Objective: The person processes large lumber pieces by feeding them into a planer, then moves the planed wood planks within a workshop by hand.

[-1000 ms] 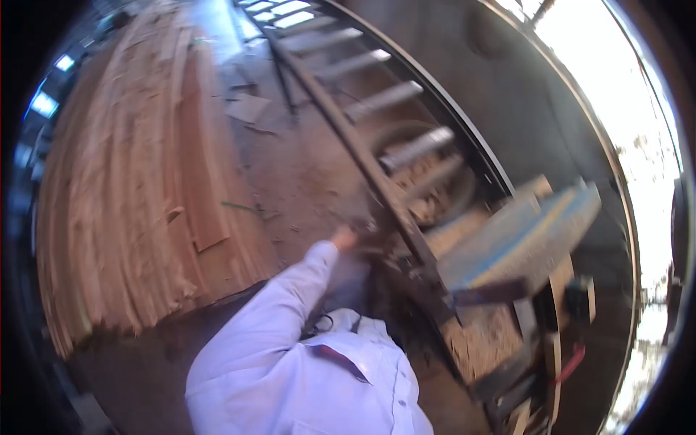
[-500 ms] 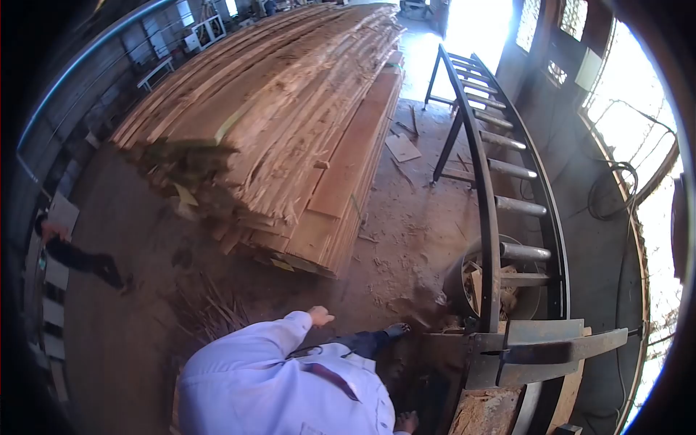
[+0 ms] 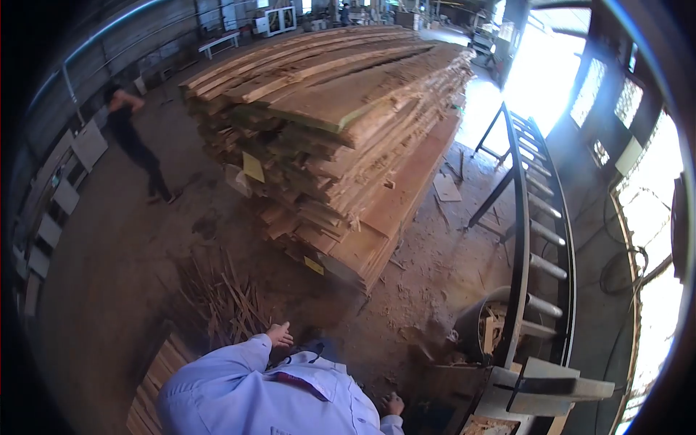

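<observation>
My left hand [image 3: 280,335] is in front of my body at the lower middle, with its fingers apart and nothing in them. Below it is the light shirt [image 3: 254,391] that I wear. My right hand [image 3: 393,404] hangs low beside the shirt, near the metal machine; its fingers are small and partly apart, with no object visible in them. Ahead lies a large stack of rough wooden boards [image 3: 377,181], with a yellow tag [image 3: 253,167] on its near end. Neither hand touches the stack.
A roller conveyor [image 3: 520,217] runs along the right, beside a bin of wood scraps [image 3: 484,330]. A metal machine part [image 3: 551,384] stands at lower right. Thin wood strips [image 3: 225,297] lie on the floor at left. Another person [image 3: 134,141] stands at the far left.
The view has turned left and up, so the stack and conveyor appear farther right. My left hand's fingers look more spread. The other person shows more fully, standing upright.
</observation>
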Demonstrator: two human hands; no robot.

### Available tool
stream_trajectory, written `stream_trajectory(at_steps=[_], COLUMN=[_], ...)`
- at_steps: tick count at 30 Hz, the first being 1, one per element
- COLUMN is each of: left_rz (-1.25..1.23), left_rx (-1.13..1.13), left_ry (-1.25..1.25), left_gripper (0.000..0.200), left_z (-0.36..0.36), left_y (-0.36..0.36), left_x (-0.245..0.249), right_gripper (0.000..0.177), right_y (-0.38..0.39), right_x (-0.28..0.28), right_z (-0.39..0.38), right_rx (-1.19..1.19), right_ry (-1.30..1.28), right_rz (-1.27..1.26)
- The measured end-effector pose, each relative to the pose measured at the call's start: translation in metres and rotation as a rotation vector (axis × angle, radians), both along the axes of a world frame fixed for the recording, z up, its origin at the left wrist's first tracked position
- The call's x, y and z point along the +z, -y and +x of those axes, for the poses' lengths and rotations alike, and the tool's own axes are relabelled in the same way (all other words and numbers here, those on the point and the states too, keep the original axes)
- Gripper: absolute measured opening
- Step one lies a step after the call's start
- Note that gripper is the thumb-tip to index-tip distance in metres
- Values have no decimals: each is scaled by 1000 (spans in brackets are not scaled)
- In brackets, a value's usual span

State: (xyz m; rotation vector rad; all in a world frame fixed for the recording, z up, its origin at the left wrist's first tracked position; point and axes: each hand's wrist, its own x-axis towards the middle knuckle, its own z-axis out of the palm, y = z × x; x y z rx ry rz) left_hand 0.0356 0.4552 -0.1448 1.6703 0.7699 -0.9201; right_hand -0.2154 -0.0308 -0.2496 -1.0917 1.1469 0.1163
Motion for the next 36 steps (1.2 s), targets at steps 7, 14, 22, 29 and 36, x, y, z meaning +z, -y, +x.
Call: stream_trajectory(at_steps=[7, 14, 22, 29, 36], left_rz=[-209, 55, 256, 120, 3], left_rx=[448, -21, -264, -93, -93], left_ry=[-48, 87, 23, 101, 250], left_gripper=[66, 45, 40, 46, 47], left_z=[16, 31, 44, 92, 104], left_y=[-23, -103, -199, -233, -237], left_x=[21, 15, -26, -32, -78], right_gripper=[45, 49, 31, 37, 42], right_y=[-81, -112, -154, -223, -192], right_x=[-17, 102, 151, 185, 106], right_z=[34, 124, 277, 333, 281], right_rx=[898, 846, 139, 336, 1255], right_ry=[-110, -140, 296, 282, 144], right_rz=[-766, -579, -135, -144, -924])
